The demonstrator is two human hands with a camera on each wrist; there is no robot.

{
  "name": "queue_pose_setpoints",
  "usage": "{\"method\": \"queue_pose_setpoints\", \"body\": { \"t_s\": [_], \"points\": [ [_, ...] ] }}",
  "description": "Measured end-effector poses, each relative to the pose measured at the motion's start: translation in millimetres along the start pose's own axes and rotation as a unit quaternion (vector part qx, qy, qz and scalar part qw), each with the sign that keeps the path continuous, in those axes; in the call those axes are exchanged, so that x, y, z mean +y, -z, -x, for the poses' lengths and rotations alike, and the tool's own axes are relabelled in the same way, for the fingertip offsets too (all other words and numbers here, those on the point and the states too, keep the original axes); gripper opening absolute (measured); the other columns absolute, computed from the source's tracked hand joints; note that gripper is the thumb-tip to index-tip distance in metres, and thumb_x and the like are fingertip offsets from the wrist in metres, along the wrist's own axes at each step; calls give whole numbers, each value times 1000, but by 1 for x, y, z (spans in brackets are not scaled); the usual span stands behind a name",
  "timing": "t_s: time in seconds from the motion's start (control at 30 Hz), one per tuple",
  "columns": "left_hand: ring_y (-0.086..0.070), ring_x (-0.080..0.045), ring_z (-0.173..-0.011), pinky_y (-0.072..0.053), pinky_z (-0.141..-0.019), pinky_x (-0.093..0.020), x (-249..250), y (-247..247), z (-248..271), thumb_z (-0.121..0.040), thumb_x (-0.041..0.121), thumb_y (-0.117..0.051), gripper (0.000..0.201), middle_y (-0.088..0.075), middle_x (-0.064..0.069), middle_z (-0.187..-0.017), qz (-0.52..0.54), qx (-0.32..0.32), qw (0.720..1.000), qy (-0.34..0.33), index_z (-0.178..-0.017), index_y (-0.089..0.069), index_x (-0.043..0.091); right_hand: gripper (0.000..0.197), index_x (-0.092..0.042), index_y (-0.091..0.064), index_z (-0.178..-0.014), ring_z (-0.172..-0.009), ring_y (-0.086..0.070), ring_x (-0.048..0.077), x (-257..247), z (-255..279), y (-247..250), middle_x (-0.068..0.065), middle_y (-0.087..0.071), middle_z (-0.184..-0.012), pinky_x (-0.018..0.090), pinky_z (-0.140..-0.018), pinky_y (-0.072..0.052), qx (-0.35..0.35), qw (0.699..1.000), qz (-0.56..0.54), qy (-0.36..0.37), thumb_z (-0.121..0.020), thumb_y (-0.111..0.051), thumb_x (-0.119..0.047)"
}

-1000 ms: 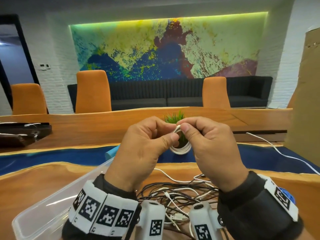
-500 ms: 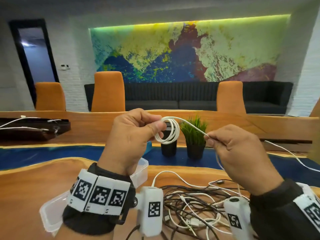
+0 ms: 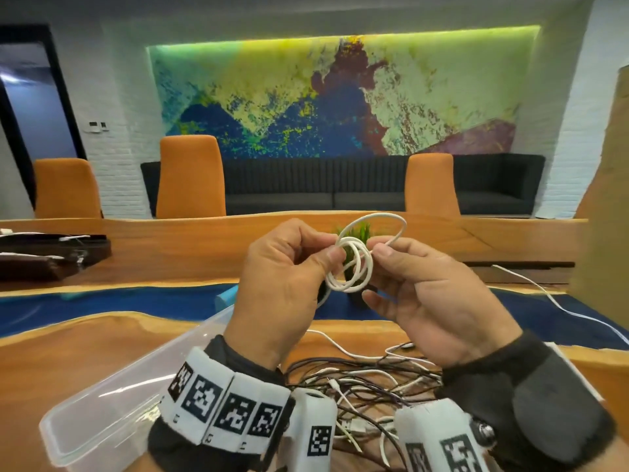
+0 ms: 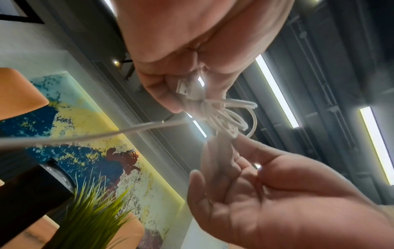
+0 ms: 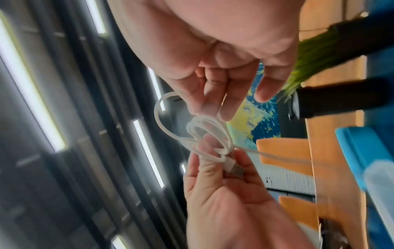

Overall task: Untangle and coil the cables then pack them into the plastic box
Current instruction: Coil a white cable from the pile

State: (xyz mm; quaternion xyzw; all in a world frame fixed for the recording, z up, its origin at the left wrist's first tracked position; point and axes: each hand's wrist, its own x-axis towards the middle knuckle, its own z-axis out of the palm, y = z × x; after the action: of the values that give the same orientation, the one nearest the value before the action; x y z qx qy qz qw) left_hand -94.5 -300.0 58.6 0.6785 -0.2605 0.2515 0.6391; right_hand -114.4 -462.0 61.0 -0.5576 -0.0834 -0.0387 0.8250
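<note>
The right hand (image 3: 439, 301) has closed in beside the left hand (image 3: 282, 284), both grips pinching the white cable (image 3: 354, 267) above the table.

- Left hand (image 3: 284, 287), bare, rises from a dark sleeve (image 3: 177, 441) at 7 o'clock in the head view
- White band (image 3: 221, 400) of square panels wraps the left wrist, each panel printed with a black-and-white coded marker
- White camera housing (image 3: 315, 434) sits at the inner left wrist at 6 o'clock, one coded marker on its face
- Right hand (image 3: 439, 301), bare, emerges from a dark cuff (image 3: 531, 403) at 4 o'clock
- Second white housing (image 3: 439, 437) at the right wrist carries two coded markers, with a round metal fitting (image 3: 485, 432) at its 3 o'clock side
</note>
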Motion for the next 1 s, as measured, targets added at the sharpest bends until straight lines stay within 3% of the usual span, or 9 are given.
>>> {"method": "queue_pose_setpoints", "body": {
  "t_s": [0.33,0.47,0.53,0.6,0.67,0.83,0.87,0.93,1.0],
  "points": [
    [-69,-8,-83,-58,-70,-22,4,-8,9,-93,9,-64,9,-72,6,-88,-81,-48,995,-38,-93,-62,18,36,-17,-62,-123,-95,-53,24,-2,2,0,11,-61,-104,38,-74,-41,-53,987,-100,-111,-88,-59,-26],
    [-67,-11,-75,-56,-65,-21,-3,-9,8,-94,10,-64,13,-68,7,-80,-106,31,992,-59,-88,-61,21,40,-18,-65,-108,-93,-61,18,-10,12,-6,2,-71,-98,35,-77,-45,44,997,36,42,-82,-63,-48],
    [-66,-10,-74,-54,-63,-20,-8,-8,7,-95,14,-63,12,-67,7,-79,-139,74,985,-72,-88,-60,23,33,-24,-66,-97,-82,-64,11,-15,23,-13,-3,-70,-88,25,-66,-51,107,949,203,217,-77,-65,-51],
    [-64,-10,-75,-53,-62,-20,-8,-8,8,-96,17,-61,6,-65,5,-81,-169,96,975,-107,-91,-61,19,18,-24,-72,-85,-74,-64,13,-18,32,-22,-3,-70,-77,25,-60,-52,67,894,316,309,-82,-66,-41],
    [-63,-8,-79,-51,-64,-18,-5,-11,11,-97,19,-60,5,-65,6,-84,-186,110,965,-149,-93,-61,15,16,-24,-77,-80,-72,-64,11,-10,32,-27,-7,-70,-72,27,-61,-51,20,878,377,294,-87,-65,-32],
    [-66,-7,-82,-55,-71,-24,-11,-23,15,-92,17,-62,2,-67,12,-86,-125,125,974,-145,-94,-63,17,21,-31,-76,-89,-78,-60,6,11,23,-23,-14,-67,-77,36,-68,-52,106,806,509,283,-91,-57,-40],
    [-67,-7,-83,-56,-72,-25,-13,-24,15,-92,16,-62,3,-68,12,-87,-113,127,975,-140,-94,-63,18,20,-30,-77,-91,-79,-61,5,12,22,-23,-13,-68,-78,32,-69,-53,102,822,488,275,-92,-58,-38],
    [-68,-8,-84,-56,-73,-24,-15,-25,16,-91,18,-62,5,-69,12,-88,-97,126,977,-142,-95,-62,21,14,-23,-78,-91,-75,-64,2,9,20,-25,-7,-73,-78,22,-63,-52,75,917,328,213,-91,-64,-25],
    [-68,-9,-83,-57,-72,-24,-14,-25,16,-91,18,-62,6,-69,11,-89,-85,116,978,-151,-95,-61,22,12,-16,-78,-94,-62,-61,2,7,17,-26,-3,-72,-78,19,-58,-48,52,990,109,74,-87,-68,-17]
  ]
}}
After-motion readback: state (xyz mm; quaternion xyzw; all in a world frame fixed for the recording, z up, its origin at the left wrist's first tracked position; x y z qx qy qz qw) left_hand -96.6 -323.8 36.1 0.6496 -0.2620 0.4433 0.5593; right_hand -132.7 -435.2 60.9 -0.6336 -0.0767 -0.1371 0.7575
